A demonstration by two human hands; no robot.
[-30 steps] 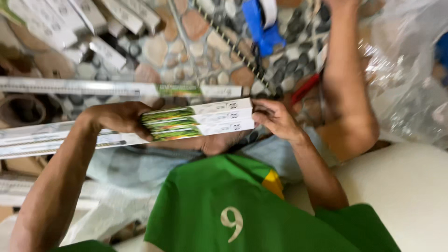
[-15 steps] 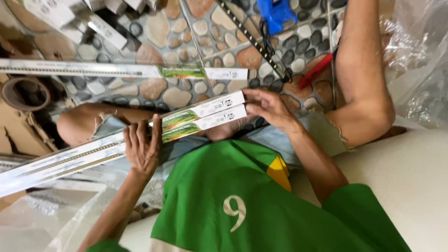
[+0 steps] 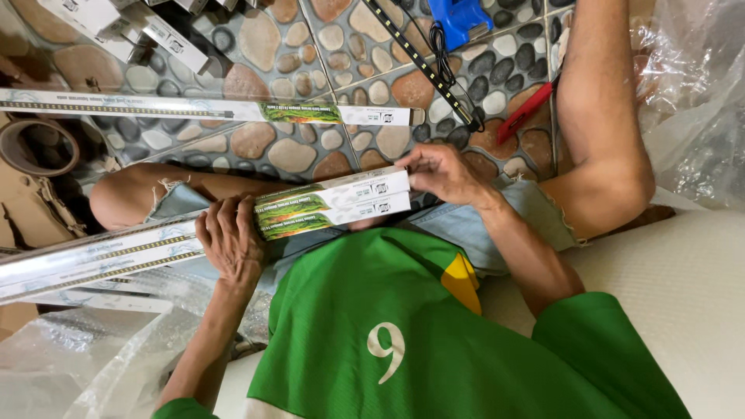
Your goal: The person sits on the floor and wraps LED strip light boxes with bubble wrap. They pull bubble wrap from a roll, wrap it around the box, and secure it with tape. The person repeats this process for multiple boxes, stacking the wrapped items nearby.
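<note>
Item in hand: two long narrow boxes [image 3: 202, 229], white w/ green printed end panels, held together as a pair, lying roughly level across the person's lap. Near end sits at the right hand, far end runs off frame left.

Left hand [image 3: 231, 242]: fingers wrapped over the top of both boxes approx. mid-length, clamped on them. Half a sec. earlier this hand lay flatter on the pair; a sec. earlier it gripped close to the green end. It has moved outward along the boxes, so support is now spread further apart.

Right hand [image 3: 444, 172]: fingers pinched on the end cap of the boxes, thumb side on the upper box. Position unchanged vs. earlier views.

Surroundings: a third box of the same kind [image 3: 209, 110] lies on the pebble-pattern floor [image 3: 310, 46] beyond the knees, apart from the held pair. Black strip w/ cable [image 3: 423, 64] runs diagonally past it; blue tool [image 3: 459, 17] at top edge, red-handled tool [image 3: 524, 113] beside the right leg. Tape roll [image 3: 39, 146] on cardboard at left. Clear plastic wrap [image 3: 691, 93] at right, more at lower left. Smaller white boxes [image 3: 116, 19] stacked top left.
</note>
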